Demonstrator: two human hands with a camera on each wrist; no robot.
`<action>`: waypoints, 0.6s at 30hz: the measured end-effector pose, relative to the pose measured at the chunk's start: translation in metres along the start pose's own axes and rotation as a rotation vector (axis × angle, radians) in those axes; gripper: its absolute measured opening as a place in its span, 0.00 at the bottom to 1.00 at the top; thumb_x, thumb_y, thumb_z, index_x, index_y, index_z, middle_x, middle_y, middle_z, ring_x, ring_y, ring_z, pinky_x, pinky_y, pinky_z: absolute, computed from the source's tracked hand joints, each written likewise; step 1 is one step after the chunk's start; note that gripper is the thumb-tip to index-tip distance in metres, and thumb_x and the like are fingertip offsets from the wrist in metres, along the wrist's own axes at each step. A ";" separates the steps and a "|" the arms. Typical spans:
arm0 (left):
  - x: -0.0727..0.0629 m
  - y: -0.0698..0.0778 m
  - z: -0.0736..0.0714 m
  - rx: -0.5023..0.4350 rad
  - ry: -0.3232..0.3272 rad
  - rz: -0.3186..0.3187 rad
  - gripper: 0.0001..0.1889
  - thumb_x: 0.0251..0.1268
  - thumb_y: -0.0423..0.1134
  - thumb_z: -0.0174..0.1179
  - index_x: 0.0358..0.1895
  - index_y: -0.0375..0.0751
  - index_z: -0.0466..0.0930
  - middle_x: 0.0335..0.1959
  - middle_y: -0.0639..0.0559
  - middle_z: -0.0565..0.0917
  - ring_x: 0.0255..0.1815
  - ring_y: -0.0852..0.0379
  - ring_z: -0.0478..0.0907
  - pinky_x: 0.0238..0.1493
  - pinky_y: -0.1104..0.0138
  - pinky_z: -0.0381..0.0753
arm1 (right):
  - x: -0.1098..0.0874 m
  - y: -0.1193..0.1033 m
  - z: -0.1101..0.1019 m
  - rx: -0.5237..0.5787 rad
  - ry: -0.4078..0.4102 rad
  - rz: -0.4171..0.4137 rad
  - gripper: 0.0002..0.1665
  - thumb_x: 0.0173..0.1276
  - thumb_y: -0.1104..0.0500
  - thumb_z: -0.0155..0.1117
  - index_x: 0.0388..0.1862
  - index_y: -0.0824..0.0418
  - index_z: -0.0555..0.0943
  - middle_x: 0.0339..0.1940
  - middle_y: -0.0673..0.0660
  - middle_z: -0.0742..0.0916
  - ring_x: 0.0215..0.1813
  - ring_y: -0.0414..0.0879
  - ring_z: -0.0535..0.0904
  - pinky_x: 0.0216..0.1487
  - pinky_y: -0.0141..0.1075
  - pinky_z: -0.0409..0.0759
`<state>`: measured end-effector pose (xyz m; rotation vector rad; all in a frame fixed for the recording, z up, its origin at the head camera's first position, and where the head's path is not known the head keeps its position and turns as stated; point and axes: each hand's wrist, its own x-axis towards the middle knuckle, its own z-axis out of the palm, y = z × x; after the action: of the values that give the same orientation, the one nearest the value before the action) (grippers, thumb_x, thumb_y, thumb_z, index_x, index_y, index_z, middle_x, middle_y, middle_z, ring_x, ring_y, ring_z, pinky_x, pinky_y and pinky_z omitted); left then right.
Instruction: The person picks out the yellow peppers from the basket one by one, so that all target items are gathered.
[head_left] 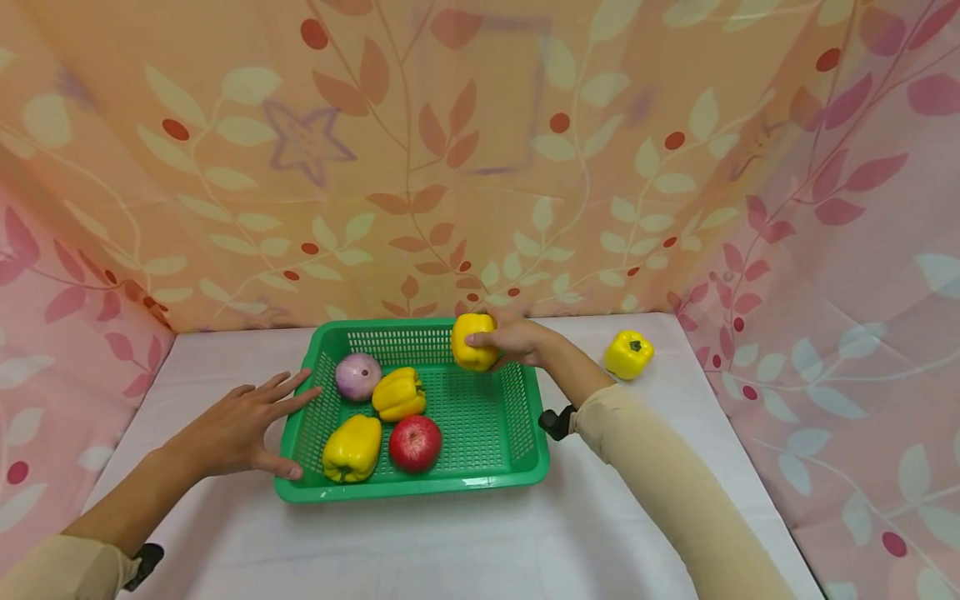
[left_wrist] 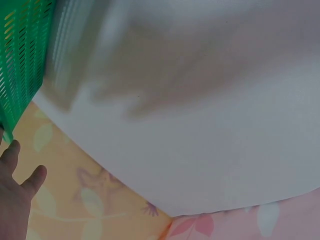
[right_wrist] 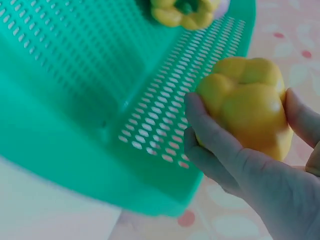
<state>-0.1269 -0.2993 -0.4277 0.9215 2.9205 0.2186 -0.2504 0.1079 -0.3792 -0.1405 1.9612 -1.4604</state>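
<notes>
My right hand [head_left: 517,337] grips a yellow bell pepper [head_left: 472,342] over the back right part of a green basket [head_left: 487,481]. In the right wrist view, fingers and thumb wrap the sides of this bell pepper [right_wrist: 247,107]. With fingers spread, my left hand [head_left: 247,425] is at the basket's left rim, its thumb over the front left corner. Inside the basket sit a purple onion [head_left: 358,377], a yellow bell pepper [head_left: 399,394], another yellow bell pepper [head_left: 352,449] at the front left and a red pomegranate [head_left: 416,444].
One more yellow bell pepper [head_left: 628,355] stands on the white tabletop [head_left: 600,500], right of the basket. Patterned cloth [head_left: 480,167] hangs behind the table and on both sides. The basket's slotted wall [left_wrist: 25,55] shows at the left wrist view's edge.
</notes>
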 end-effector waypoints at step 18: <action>0.000 0.001 0.000 0.001 -0.003 -0.002 0.58 0.39 0.80 0.63 0.73 0.46 0.68 0.75 0.39 0.64 0.71 0.29 0.62 0.58 0.32 0.69 | -0.035 0.012 -0.076 0.041 0.127 -0.049 0.36 0.75 0.57 0.61 0.76 0.56 0.60 0.62 0.65 0.70 0.57 0.61 0.73 0.56 0.55 0.81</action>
<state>-0.1267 -0.2988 -0.4271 0.9178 2.9194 0.2159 -0.2635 0.1899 -0.3637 -0.0799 2.0393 -1.5747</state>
